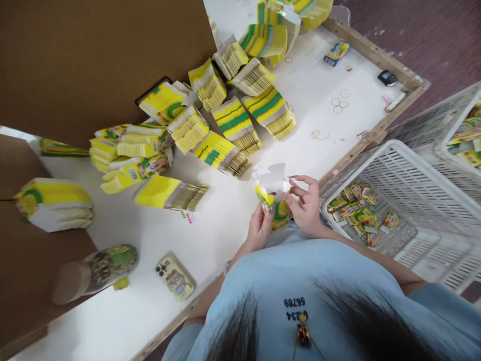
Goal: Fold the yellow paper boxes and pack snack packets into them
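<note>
Between my two hands is a small yellow and green printed carton [281,213], its white inner flaps standing up and spread at the top. My left hand [260,225] grips its left side, thumb on the printed face. On the other side, my right hand [306,205] pinches the right edge near the flaps, fingers bent. The carton is close to my body, over the table's near edge. Beyond it on the white table [210,225] lie stacks of flat yellow cartons [221,153], fanned out in rows.
At right stands a white plastic crate [398,150] with several small yellow boxes [356,208] inside. A phone [176,277] and a jar [112,265] lie at left. Brown cardboard [101,60] rises behind. Farther off are a blue box [337,52], rubber bands [338,104] and a black object [387,77].
</note>
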`<state>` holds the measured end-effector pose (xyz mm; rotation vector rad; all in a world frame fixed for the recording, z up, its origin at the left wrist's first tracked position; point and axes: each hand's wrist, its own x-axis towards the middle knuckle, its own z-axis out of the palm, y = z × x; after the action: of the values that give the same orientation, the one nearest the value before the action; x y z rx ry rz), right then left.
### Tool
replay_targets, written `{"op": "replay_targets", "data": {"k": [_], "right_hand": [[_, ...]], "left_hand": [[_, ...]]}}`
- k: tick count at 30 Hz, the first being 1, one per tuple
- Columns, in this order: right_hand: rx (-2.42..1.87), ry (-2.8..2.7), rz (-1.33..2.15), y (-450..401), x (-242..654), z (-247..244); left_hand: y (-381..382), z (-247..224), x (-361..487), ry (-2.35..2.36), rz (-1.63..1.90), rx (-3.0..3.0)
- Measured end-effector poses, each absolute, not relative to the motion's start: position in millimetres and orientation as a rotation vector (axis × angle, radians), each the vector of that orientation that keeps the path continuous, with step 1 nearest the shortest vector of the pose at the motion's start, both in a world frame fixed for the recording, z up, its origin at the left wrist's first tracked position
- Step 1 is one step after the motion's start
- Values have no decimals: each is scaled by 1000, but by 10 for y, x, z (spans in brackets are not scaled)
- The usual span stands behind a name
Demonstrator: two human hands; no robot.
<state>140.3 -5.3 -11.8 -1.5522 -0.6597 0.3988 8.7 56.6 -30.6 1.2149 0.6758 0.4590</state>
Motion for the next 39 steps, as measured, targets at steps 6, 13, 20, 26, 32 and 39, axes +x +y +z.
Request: {"op": "replay_targets", "data": {"k": [6,13,20,26,32,39], "right_hand": [[-1514,-914,487,-204,1547,-125],[-1464,-1070,799,-271,1622,-111],[-1512,-1165,724,-312,1629,-249],[-1394,-1234,1032,-350,1763,-139],[-1370,-848,1428,-257,1660,51],[-1511,-996,1363,-212,1750,197]], "left_hand": [[535,-418,-36,568,543,1244],[621,-343,-53,584,456,1263],[651,-157,-19,676,540,1340],[745,-103,-88,695,454,1537],[729,-57,-60,730,417,1607],[719,-33,-49,774,391,1604]]}}
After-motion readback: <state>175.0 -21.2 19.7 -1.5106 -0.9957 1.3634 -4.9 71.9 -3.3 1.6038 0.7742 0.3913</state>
